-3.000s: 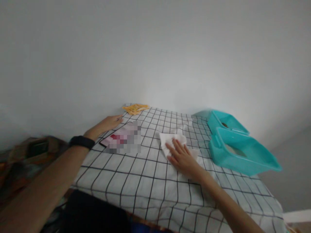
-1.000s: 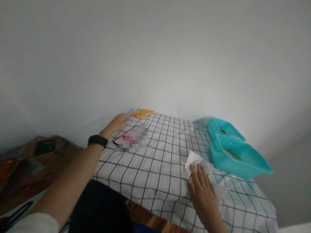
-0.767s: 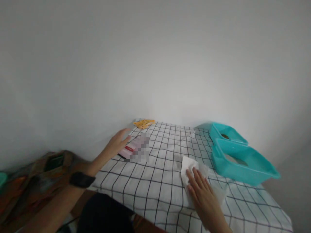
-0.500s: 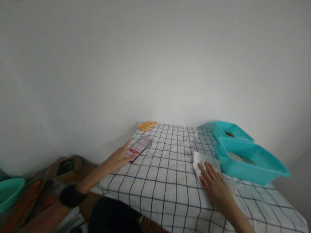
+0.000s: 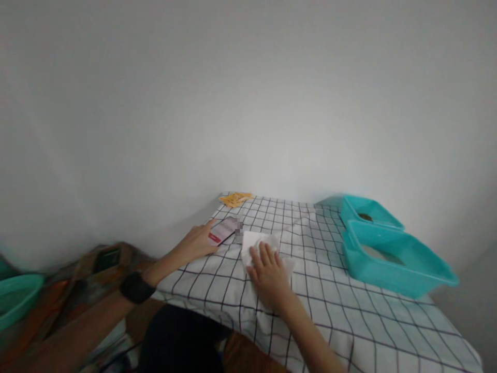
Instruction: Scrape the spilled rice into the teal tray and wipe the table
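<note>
My left hand (image 5: pixel 199 242) grips the lower left edge of a smartphone (image 5: pixel 223 231) with a lit, pinkish screen, low over the checked cloth or resting on it; I cannot tell which. On the white tissue (image 5: pixel 256 239), my right hand (image 5: pixel 269 272) lies flat with its fingers apart, pressing it against the white tablecloth with black grid lines (image 5: pixel 310 290). Part of the tissue is hidden under the palm. The phone is just beyond and to the left of the tissue.
Two turquoise plastic trays (image 5: pixel 399 274) stand on the table's right side, with some contents in the bottom. A yellow crumpled item (image 5: pixel 235 199) lies at the far left corner against the wall. Down at the left are a green basin (image 5: pixel 19 298) and a cardboard box (image 5: pixel 112 261).
My right hand has slid left across the cloth, taking the tissue from beside the trays to near the phone. My left hand and the phone have shifted slightly right and away.
</note>
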The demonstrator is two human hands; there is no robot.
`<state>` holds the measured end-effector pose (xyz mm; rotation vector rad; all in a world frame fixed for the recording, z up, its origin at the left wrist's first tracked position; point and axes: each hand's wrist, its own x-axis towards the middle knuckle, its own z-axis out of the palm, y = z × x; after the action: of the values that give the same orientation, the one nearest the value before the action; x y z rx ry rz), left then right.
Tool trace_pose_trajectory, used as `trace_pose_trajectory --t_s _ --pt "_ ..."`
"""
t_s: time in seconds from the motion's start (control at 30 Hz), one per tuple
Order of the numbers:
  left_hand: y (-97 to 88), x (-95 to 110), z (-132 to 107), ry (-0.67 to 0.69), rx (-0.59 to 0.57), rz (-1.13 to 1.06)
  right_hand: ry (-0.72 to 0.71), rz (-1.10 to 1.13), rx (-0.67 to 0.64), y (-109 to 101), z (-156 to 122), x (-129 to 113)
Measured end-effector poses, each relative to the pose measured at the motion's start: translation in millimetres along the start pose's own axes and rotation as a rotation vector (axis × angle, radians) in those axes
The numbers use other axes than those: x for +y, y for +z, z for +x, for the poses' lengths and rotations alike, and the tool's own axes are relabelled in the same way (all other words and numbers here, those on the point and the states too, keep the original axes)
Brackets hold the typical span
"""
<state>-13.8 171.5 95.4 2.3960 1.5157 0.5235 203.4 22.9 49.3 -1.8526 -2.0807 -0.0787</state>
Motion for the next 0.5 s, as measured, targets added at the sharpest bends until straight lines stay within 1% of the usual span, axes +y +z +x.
trace_pose_trajectory --t_s 0.07,0.13,0.2,0.27,0.33,0.37,0.43,0.5 --pt "-2.2 0.5 3.1 -0.030 -0.007 -0.019 -0.085 0.070 -0.025 6.6 12.6 -30.0" --pt "-6.4 -1.6 6.1 -0.065 -0.035 -0.052 -0.146 0.123 -0.038 10.1 16.5 -52.3" --pt "-13.2 -5.4 7.5 -0.095 -0.077 -0.106 -0.184 0.162 -0.036 9.5 10.9 -64.5" --pt "-21.3 -9.6 5.4 -0.115 -0.115 -0.170 -0.214 0.181 -0.028 5.8 -2.5 -65.9" --pt "-29.6 -13.4 -1.0 -0.135 -0.137 -0.228 -0.223 0.176 -0.015 0.4 -20.7 -56.2" --pt "-33.5 -15.1 -5.6 -0.143 -0.145 -0.255 -0.212 0.162 -0.006 -2.4 -30.5 -47.0" --pt "-41.1 -18.3 -16.3 -0.153 -0.149 -0.300 -0.159 0.109 0.020 -7.3 -49.5 -20.1" --pt "-48.4 -21.6 -26.9 -0.159 -0.125 -0.317 -0.085 0.034 0.060 -10.4 -65.9 16.8"
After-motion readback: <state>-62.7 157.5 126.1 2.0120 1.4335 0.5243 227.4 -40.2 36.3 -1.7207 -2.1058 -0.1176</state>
